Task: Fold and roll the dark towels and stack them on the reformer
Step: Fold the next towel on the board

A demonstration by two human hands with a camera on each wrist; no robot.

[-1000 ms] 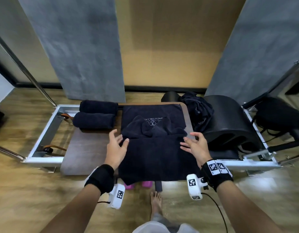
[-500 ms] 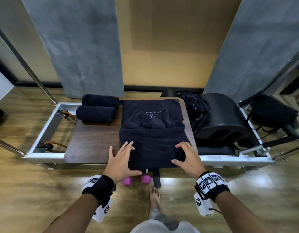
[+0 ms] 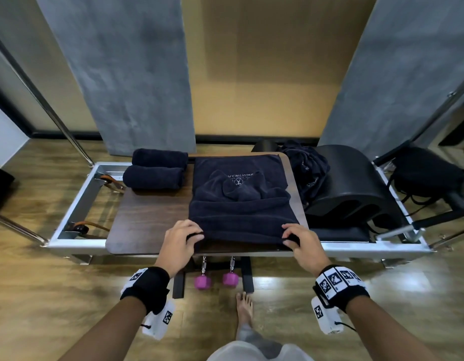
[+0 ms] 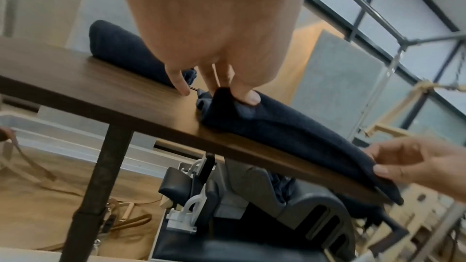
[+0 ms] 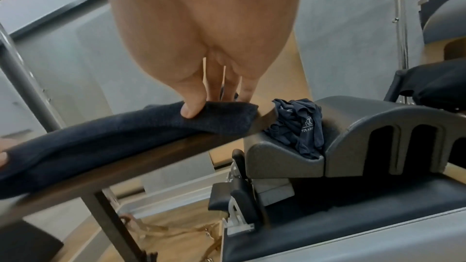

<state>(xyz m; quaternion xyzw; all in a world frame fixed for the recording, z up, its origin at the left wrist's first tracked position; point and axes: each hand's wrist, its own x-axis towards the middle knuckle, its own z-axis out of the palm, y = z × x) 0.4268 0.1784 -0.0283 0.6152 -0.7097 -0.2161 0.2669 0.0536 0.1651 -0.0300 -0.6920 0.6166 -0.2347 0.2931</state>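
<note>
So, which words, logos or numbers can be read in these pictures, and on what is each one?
Towel: pale logo and a line of letters, upside down in the head view, too blurred to read.
Crumpled cloth on the black barrel: round logo and letters, unreadable.
Wrist bands: black-and-white square markers, no words.
No numbers.

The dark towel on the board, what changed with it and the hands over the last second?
Both hands came back from mid-towel to the near edge. The left hand and right hand now pinch the near corners of the dark towel, whose hanging part is gathered up onto the wooden board. The two rolled towels and the crumpled pile stayed put.
</note>
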